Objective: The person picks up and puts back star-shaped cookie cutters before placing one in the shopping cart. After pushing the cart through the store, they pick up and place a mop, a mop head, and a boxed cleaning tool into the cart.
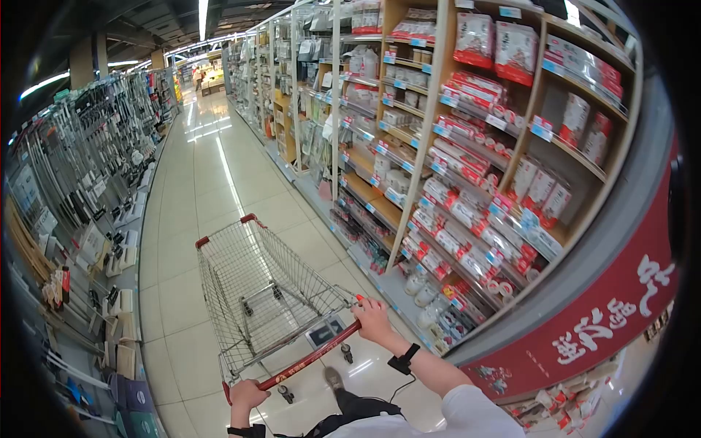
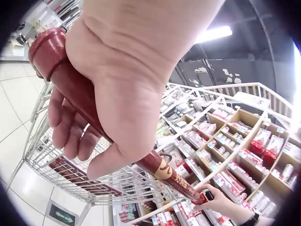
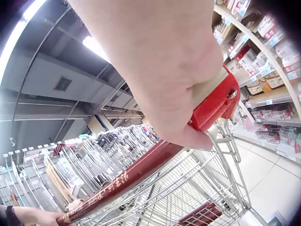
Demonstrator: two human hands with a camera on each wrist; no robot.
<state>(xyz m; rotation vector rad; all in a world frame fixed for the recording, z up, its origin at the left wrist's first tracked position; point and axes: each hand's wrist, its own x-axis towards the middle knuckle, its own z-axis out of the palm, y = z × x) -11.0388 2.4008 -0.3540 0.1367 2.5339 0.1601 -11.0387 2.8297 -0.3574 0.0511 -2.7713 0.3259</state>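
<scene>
A wire shopping cart [image 1: 252,281] with red corner caps stands in front of the person, pointing up the aisle. Its dark red handle [image 1: 310,356] carries pale lettering. The left hand [image 1: 249,394] grips the handle near its left end; in the left wrist view, that hand's fingers [image 2: 70,134] curl beneath the bar and the thumb lies along it. At the opposite end, the right hand [image 1: 374,321] holds the bar beside the red end piece [image 3: 214,103]. Most of the right fingers are hidden behind the palm in the right wrist view.
Tall shelves [image 1: 467,146] of red-and-white packages line the right side, ending in a red curved panel [image 1: 577,343] with white lettering. Mops and brushes [image 1: 80,175] fill the left side. A tiled aisle floor [image 1: 175,219] runs between them toward a bright area at the far end.
</scene>
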